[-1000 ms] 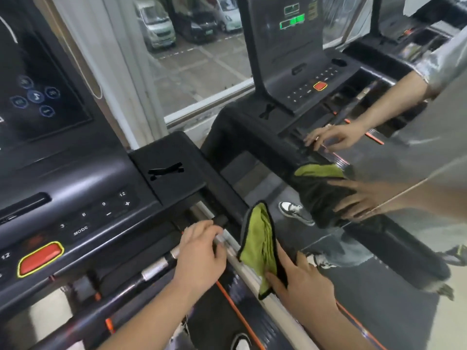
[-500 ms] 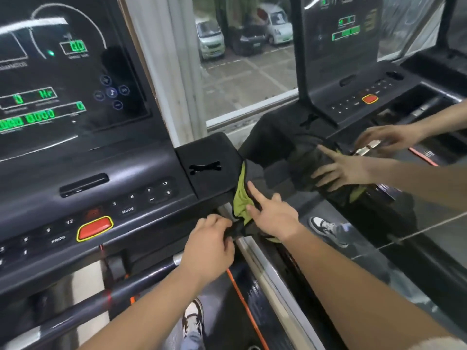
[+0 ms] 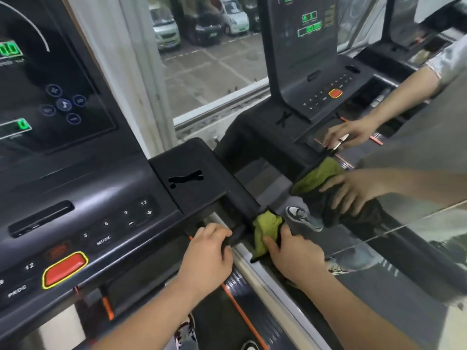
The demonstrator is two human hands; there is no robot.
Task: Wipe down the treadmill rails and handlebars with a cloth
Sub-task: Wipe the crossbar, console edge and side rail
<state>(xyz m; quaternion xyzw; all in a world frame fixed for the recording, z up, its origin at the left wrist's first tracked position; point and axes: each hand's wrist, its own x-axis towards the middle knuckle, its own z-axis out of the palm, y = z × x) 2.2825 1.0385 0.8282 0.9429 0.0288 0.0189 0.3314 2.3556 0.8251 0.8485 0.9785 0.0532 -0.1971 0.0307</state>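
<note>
Two grips show in the head view: your left grip (image 3: 207, 251) curls round the handlebar (image 3: 236, 237), and your right grip (image 3: 295, 256) clasps the green cloth (image 3: 265, 228) against the side rail (image 3: 242, 198). Press evenly and wipe lengthwise.

Crumpled green cloth (image 3: 265, 229), black-edged, pressed against black handlebar (image 3: 243, 199)

Gym: treadmill console (image 3: 75, 210), wall mirror (image 3: 379, 248)
</note>
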